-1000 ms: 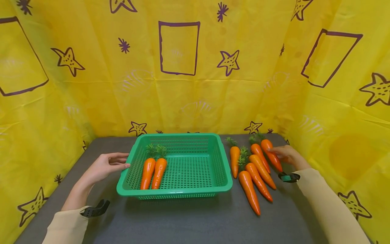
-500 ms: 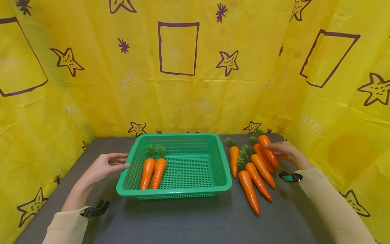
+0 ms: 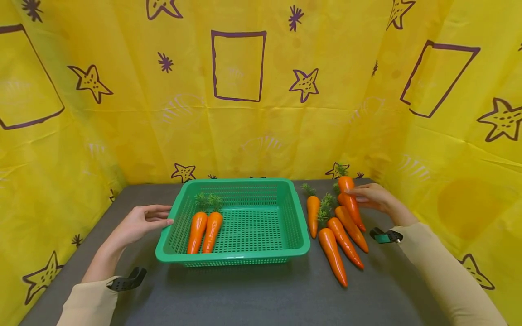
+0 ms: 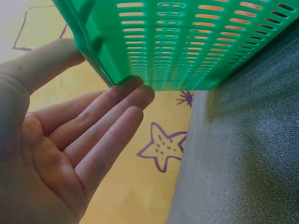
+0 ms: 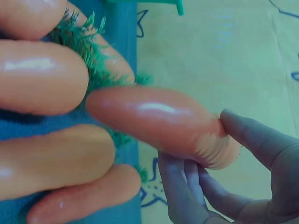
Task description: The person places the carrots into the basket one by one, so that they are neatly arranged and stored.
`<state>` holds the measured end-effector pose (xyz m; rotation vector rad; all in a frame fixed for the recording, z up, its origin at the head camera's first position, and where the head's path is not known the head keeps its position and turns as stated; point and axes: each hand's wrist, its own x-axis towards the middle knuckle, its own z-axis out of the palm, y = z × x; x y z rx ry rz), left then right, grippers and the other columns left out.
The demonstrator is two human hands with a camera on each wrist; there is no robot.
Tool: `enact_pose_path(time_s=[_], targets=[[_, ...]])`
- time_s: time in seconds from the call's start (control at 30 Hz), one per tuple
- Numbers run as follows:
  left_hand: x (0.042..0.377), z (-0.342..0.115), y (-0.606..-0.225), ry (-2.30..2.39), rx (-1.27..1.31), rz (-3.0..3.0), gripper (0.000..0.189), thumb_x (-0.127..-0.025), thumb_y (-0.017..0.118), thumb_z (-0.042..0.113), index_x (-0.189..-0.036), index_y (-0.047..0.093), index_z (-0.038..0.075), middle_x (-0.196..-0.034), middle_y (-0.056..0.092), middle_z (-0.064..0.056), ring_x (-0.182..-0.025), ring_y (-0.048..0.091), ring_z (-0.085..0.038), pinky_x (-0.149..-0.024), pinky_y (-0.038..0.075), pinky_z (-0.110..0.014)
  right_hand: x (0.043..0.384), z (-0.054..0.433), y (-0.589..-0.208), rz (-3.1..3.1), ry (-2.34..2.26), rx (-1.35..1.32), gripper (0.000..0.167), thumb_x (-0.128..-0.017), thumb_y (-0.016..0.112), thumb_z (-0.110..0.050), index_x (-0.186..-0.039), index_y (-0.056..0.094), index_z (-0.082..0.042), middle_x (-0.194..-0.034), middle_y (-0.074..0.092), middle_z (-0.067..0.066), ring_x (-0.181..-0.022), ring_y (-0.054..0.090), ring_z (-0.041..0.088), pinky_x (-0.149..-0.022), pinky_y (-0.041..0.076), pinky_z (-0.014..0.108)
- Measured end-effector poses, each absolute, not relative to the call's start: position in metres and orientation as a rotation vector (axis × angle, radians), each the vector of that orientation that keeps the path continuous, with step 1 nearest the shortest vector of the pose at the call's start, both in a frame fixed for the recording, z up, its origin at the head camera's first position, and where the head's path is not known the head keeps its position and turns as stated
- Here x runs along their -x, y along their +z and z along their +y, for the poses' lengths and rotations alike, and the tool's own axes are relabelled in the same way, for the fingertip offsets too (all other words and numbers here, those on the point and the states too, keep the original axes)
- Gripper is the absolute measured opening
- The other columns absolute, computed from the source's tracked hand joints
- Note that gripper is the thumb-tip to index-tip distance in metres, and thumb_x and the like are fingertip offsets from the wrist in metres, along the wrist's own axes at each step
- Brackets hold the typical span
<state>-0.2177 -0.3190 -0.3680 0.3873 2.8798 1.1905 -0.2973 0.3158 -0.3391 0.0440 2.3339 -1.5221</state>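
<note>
My left hand (image 3: pixel 136 226) is at the left side of a green perforated plastic basket (image 3: pixel 261 256). Its fingers are fairly straight, with thumb and fingertips touching the rim; the left wrist view shows the palm facing the basket wall (image 4: pixel 163 42). Two orange carrots (image 3: pixel 212 233) with green tops lie side by side inside, toward the left. On the right, my right hand (image 3: pixel 377 199) pinches a carrot (image 5: pixel 149 116) near its thick leafy end, thumb on one side and fingers on the other. This carrot is tilted, its tip toward me, and overlaps another carrot (image 3: pixel 341 199) in the head view.
Several more carrots lie on the dark grey tabletop (image 3: pixel 253 294) right of the basket, the closest being a long carrot (image 3: pixel 332 256). A yellow curtain (image 3: pixel 244 136) with starfish drawings encloses the back and both sides.
My right hand has lifted the rightmost carrot and carried it left and slightly back, over the neighbouring carrot. The left hand and the basket have stayed in place.
</note>
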Motion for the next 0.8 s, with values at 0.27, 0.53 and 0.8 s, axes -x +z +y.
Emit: enact_pose_path(time_s=[0.27, 0.53, 0.8], targets=[[0.218, -0.319, -0.367, 1.18, -0.386, 2.877, 0.058, -0.087, 0.068, 0.037, -0.132, 0.054, 0.003, -0.119, 0.064, -0.018, -0.1, 0.066, -0.019, -0.084, 0.054, -0.041, 0.294, 0.295, -0.327, 2.369, -1.462, 0.053, 0.074, -0.094, 0.059, -0.033, -0.143, 0.028, 0.013, -0.147, 0.031, 0.03, -0.126, 0.047, 0.036, -0.1, 0.046, 0.041], [0.218, -0.318, -0.367, 1.174, -0.396, 2.887, 0.058, -0.087, 0.069, 0.036, -0.131, 0.055, 0.002, -0.117, 0.065, -0.018, -0.097, 0.067, -0.014, -0.083, 0.055, -0.039, 0.294, 0.273, -0.317, 2.398, -1.389, 0.084, 0.081, -0.091, 0.063, -0.035, -0.145, 0.024, 0.012, -0.15, 0.024, 0.031, -0.128, 0.045, 0.042, -0.099, 0.047, 0.042], [0.218, -0.317, -0.365, 1.181, -0.417, 2.883, 0.057, -0.087, 0.069, 0.035, -0.13, 0.055, 0.0, -0.114, 0.066, -0.019, -0.098, 0.068, -0.02, -0.081, 0.055, -0.036, 0.3, 0.253, -0.309, 2.353, -1.371, 0.152, 0.082, -0.092, 0.062, -0.034, -0.147, 0.019, 0.01, -0.147, 0.029, 0.031, -0.131, 0.04, 0.043, -0.101, 0.045, 0.044]])
